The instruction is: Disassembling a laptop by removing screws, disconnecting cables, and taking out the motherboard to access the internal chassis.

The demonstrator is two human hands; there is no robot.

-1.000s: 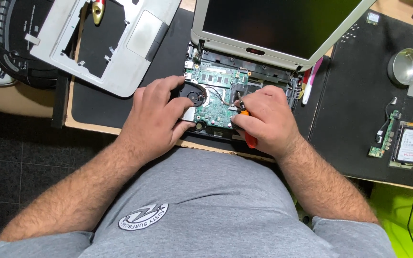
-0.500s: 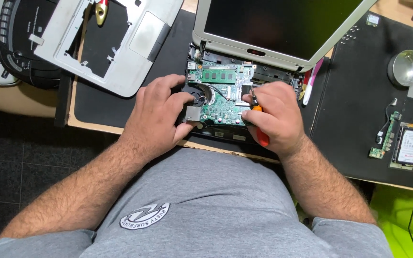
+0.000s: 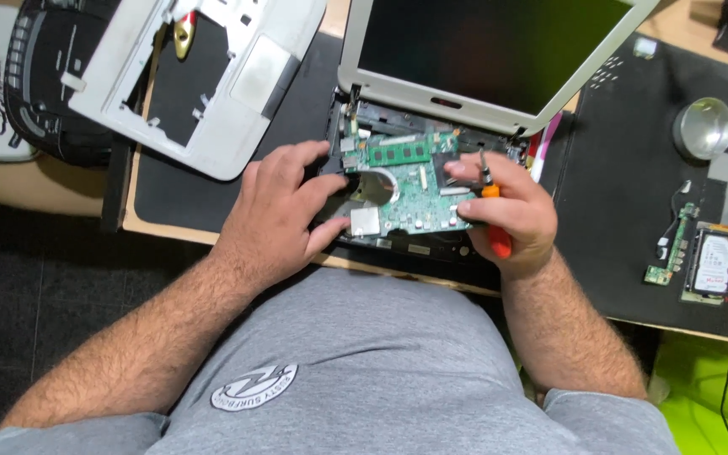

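Note:
An opened laptop lies in front of me, its green mainboard (image 3: pixel 406 190) bare and its white-framed screen (image 3: pixel 482 50) tilted back. My left hand (image 3: pixel 284 215) rests flat on the board's left side, fingers spread over the fan area and thumb by a small metal shield. My right hand (image 3: pixel 507 206) grips an orange-handled screwdriver (image 3: pixel 492 211), its dark shaft pointing up and its tip near the board's right part. The index finger lies along the board.
The removed white palm-rest cover (image 3: pixel 204 76) lies at the back left on a black mat (image 3: pixel 297 93). On the right mat (image 3: pixel 625 211) sit a round metal tin (image 3: pixel 704 128), a small green circuit strip (image 3: pixel 671 244) and a hard drive (image 3: pixel 714 263). A black device (image 3: pixel 44 76) sits far left.
My view shifted so the laptop sits a little lower in frame. My right hand turned the screwdriver more upright and lifted toward the board's right edge; my left hand spread wider.

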